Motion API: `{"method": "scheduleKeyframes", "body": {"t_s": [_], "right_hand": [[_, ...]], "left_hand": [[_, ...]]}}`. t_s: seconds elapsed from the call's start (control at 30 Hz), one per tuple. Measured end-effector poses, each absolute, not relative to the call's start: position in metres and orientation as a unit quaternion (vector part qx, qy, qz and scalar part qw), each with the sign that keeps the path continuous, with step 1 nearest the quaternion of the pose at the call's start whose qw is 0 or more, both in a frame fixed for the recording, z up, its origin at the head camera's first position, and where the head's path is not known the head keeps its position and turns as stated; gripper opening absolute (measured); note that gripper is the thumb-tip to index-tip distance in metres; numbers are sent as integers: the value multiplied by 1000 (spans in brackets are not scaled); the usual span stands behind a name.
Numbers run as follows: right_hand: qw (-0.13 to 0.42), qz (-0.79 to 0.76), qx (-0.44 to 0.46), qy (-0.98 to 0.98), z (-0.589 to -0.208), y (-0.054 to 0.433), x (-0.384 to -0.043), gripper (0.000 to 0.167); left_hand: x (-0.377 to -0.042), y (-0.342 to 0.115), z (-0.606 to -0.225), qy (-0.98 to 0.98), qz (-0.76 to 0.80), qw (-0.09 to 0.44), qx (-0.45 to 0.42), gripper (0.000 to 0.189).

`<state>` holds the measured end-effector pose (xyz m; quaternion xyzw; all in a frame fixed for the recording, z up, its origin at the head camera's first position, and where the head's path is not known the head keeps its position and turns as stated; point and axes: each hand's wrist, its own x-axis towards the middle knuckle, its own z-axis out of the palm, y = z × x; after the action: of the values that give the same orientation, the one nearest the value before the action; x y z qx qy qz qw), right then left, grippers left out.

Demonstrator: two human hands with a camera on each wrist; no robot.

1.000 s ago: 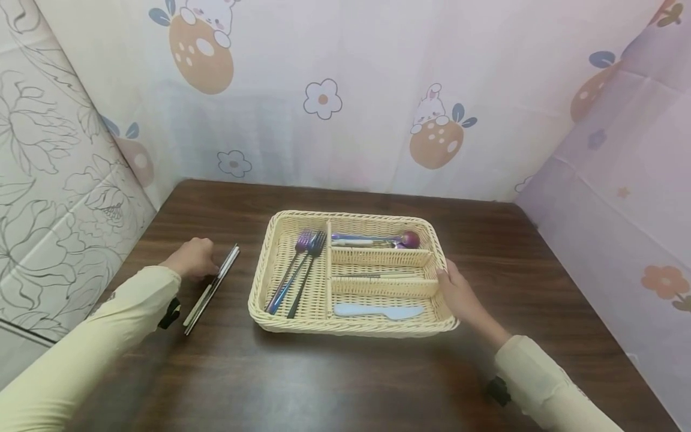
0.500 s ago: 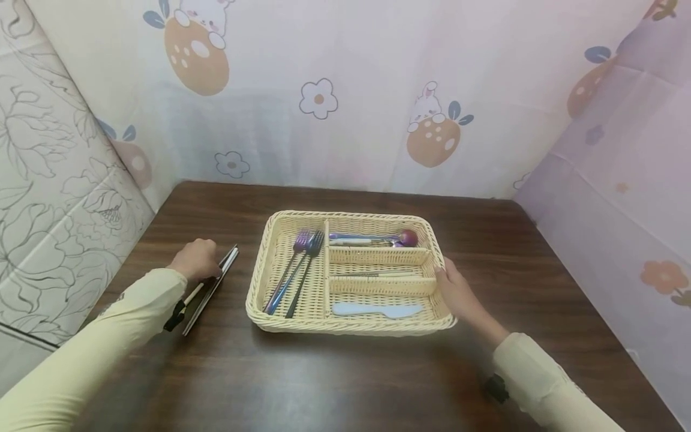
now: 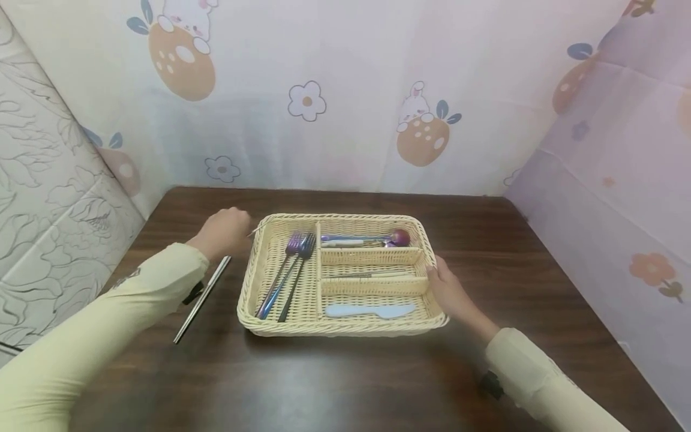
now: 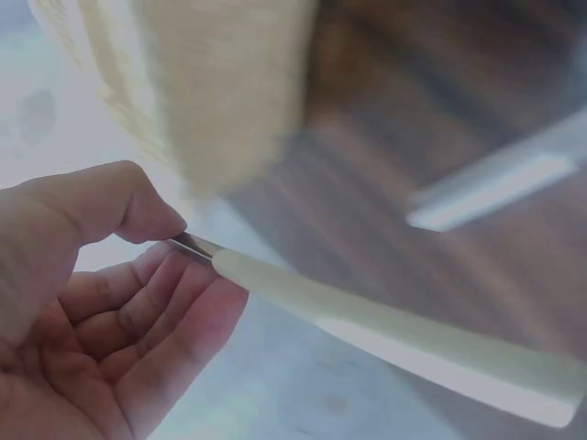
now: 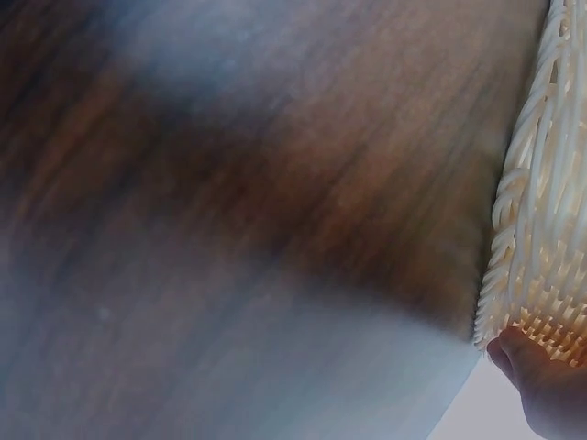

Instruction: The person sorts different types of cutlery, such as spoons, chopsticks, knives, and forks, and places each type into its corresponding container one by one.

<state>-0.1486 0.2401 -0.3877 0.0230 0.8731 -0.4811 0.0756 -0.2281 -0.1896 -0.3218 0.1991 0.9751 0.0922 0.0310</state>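
My left hand point(image 3: 224, 231) is raised just left of the wicker basket. In the left wrist view its thumb and fingers pinch the thin metal neck of a piece of cutlery with a cream handle point(image 4: 394, 335); its working end is too hidden to tell the kind. Over at the basket's right end, my right hand point(image 3: 453, 294) grips the rim of the divided wicker basket point(image 3: 345, 329); the right wrist view shows the thumb on the weave. Metal chopsticks point(image 3: 202, 300) lie on the table below the left hand.
Several dark and iridescent forks point(image 3: 286, 276) lie in the basket's left compartment. Purple spoons point(image 3: 399, 237) fill the back right one, thin sticks point(image 3: 367, 275) the middle one, a white knife point(image 3: 369, 310) the front one. Dark wooden table point(image 3: 335, 384); patterned cloth hangs behind.
My left hand has picked the cream-handled piece of cutlery up from beside the chopsticks and carried it right, toward the basket's left rim. The right hand keeps its grip on the basket.
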Motion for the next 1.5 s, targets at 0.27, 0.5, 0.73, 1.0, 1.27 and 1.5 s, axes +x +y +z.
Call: {"method": "scheduleKeyframes", "body": {"t_s": [0.27, 0.5, 0.73, 1.0, 1.27, 1.5], "right_hand": [[64, -477, 18, 876, -391, 242, -148, 51], [52, -475, 10, 878, -391, 239, -145, 50], [50, -485, 19, 873, -394, 238, -144, 48], [49, -482, 26, 875, -391, 239, -143, 50], [59, -478, 21, 876, -389, 237, -145, 51], [65, -481, 22, 874, -390, 238, -146, 51]], "left_hand": [[-236, -95, -298, 948, 28, 31, 314, 21], [-227, -23, -303, 912, 30, 65, 404, 13], [-229, 23, -316, 883, 28, 125, 452, 15], [-236, 49, -328, 866, -38, 114, 486, 17], [-240, 54, -345, 852, -70, 82, 512, 15], [-239, 61, -357, 835, -135, 69, 529, 16]]}}
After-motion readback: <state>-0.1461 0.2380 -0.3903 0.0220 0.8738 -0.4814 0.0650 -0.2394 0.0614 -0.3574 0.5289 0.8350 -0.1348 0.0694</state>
